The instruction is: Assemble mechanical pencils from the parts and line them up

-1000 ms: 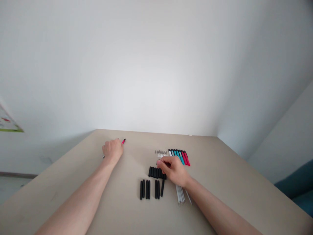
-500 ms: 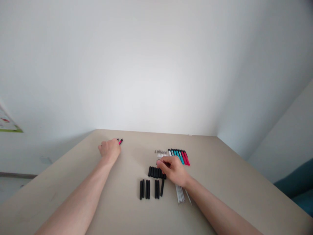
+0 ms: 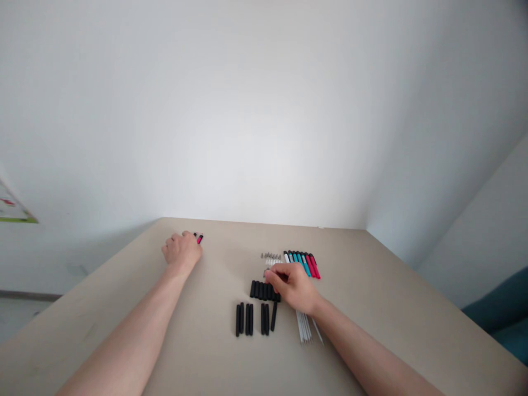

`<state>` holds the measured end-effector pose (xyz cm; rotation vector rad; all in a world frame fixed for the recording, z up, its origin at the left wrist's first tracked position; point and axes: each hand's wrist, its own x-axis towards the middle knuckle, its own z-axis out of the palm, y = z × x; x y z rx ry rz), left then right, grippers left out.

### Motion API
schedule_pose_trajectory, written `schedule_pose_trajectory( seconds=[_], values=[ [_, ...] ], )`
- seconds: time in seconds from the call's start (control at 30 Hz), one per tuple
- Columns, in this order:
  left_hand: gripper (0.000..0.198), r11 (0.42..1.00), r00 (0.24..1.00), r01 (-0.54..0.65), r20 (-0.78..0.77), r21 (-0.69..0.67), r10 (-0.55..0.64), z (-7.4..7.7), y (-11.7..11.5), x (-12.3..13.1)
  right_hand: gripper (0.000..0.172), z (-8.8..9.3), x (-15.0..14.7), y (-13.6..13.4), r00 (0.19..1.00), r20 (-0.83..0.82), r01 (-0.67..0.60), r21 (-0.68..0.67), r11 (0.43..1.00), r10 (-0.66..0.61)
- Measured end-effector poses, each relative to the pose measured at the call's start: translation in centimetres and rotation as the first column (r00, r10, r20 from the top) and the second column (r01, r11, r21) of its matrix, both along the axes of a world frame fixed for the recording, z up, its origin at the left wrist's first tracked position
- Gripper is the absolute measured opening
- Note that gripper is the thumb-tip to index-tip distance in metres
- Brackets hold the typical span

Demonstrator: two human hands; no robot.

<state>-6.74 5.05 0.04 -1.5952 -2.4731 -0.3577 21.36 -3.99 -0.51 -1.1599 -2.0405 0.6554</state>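
Note:
At the far left of the table, my left hand (image 3: 181,250) is closed over pink-and-black pens (image 3: 200,239), whose dark ends stick out beyond its fingers. How far its fingers wrap round them is hidden. My right hand (image 3: 293,283) pinches a small grey pen tip (image 3: 266,270) between thumb and fingers, just above a row of short black grips (image 3: 259,290). Behind that hand lie several grey metal pen tips (image 3: 271,256) and small white pieces (image 3: 270,262), partly covered. White pen refills (image 3: 304,330) lie under and beside its wrist.
White, teal and red pen barrels (image 3: 303,264) lie in a row behind my right hand. Several longer black tubes (image 3: 249,319) lie nearer to me, mostly paired. The beige table (image 3: 214,357) meets a white wall, and teal cloth (image 3: 501,308) hangs at the right.
My left hand has shifted slightly left, and the pink-and-black pens have moved left with it. My right hand stays in the same place.

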Motion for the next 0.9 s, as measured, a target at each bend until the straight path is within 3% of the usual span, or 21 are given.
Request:
schedule_pose_trajectory(
  seconds=[0.2,0.6,0.73,0.9],
  values=[
    [0.035,0.997,0.998,0.026,0.062,-0.072,-0.021,0.0,0.1,0.0,0.037,0.2,0.2,0.1,1.000,-0.006,0.016,0.009,1.000,-0.016],
    [0.034,0.995,0.996,0.037,0.082,-0.089,-0.030,-0.4,0.4,-0.4,0.038,0.3,0.4,0.2,0.999,-0.035,0.042,0.022,0.999,-0.041],
    [0.034,0.994,0.995,0.051,0.090,-0.098,-0.042,-0.4,0.4,-0.5,0.039,0.3,1.1,0.9,0.979,-0.081,0.191,0.068,0.979,-0.185],
    [0.035,0.993,0.994,0.063,0.097,-0.104,-0.053,-0.4,0.4,-0.5,0.042,0.1,2.7,2.2,0.875,-0.203,0.462,0.085,0.883,-0.439]
  ],
)
